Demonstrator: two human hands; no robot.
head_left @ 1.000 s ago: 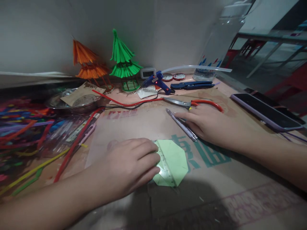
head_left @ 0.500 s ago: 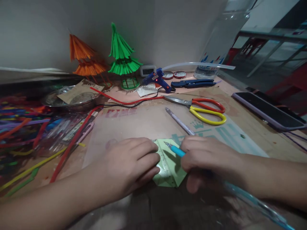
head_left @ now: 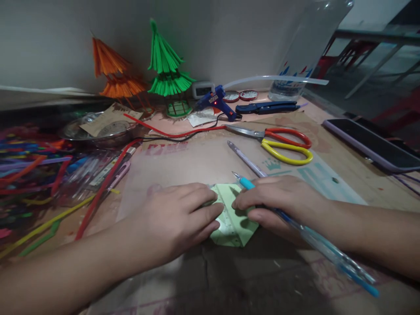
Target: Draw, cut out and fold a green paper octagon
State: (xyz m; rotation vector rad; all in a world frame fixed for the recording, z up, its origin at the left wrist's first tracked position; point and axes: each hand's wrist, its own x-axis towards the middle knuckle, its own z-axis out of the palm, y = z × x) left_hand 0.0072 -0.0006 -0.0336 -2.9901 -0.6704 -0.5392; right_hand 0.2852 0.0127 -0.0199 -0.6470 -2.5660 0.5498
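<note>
A small piece of pale green folded paper [head_left: 246,227] lies near the front edge of the plastic-covered table. On top of it is a clear ruler [head_left: 226,227] with printed marks. My left hand [head_left: 183,214] comes from the left, its bent fingers pressing the ruler and paper down; its thumb is hidden. In my right hand [head_left: 278,199] is a blue ballpoint pen [head_left: 246,183], its tip pointing forward and left, above the paper's far edge. The right index fingertip touches the paper's right part. The pen's clear rear end slants back to the right.
Beyond the hands lie a purple pen [head_left: 244,157], scissors [head_left: 287,151], a blue glue gun [head_left: 215,103] and pliers [head_left: 267,107]. Orange [head_left: 123,83] and green [head_left: 169,65] pipe-cleaner towers stand by the wall. A phone [head_left: 370,144] lies right; coloured pipe cleaners [head_left: 33,175] clutter the left.
The right hand has opened out somewhat, with its index finger now down on the paper. The pen tip has shifted forward and right. The left hand stays on the ruler; the view has tilted slightly.
</note>
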